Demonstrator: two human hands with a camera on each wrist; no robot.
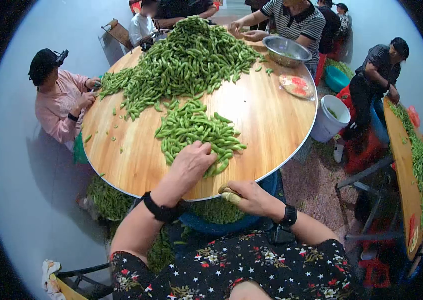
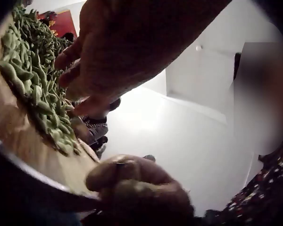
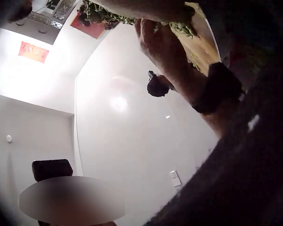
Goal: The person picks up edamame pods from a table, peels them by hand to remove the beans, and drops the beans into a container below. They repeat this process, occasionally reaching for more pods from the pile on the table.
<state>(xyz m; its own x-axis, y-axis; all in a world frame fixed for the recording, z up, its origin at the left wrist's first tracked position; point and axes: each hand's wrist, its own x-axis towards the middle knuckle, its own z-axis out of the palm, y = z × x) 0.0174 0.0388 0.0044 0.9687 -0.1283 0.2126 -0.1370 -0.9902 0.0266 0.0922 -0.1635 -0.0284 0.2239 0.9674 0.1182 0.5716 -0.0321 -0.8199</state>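
Green soybean pods (image 1: 199,130) lie in a small heap on the round wooden table (image 1: 276,130) before me. My left hand (image 1: 189,162) reaches into the near side of this heap, its fingertips among the pods. In the left wrist view, the left fingers (image 2: 70,54) hang down toward the pods, the thumb apart. At the table's near edge is my right hand (image 1: 254,197), its fingers curled in and pale yellow-green coverings on thumb and fingertip. I cannot tell whether it holds anything. Under it, a blue tub (image 1: 211,227) contains green matter.
A tall mound of pods (image 1: 196,55) covers the far side of the table. A steel bowl (image 1: 286,51) and a plastic-wrapped packet (image 1: 297,86) lie at the right. People sit around the table. A white bucket (image 1: 330,119) stands on the floor beside another table (image 1: 401,170).
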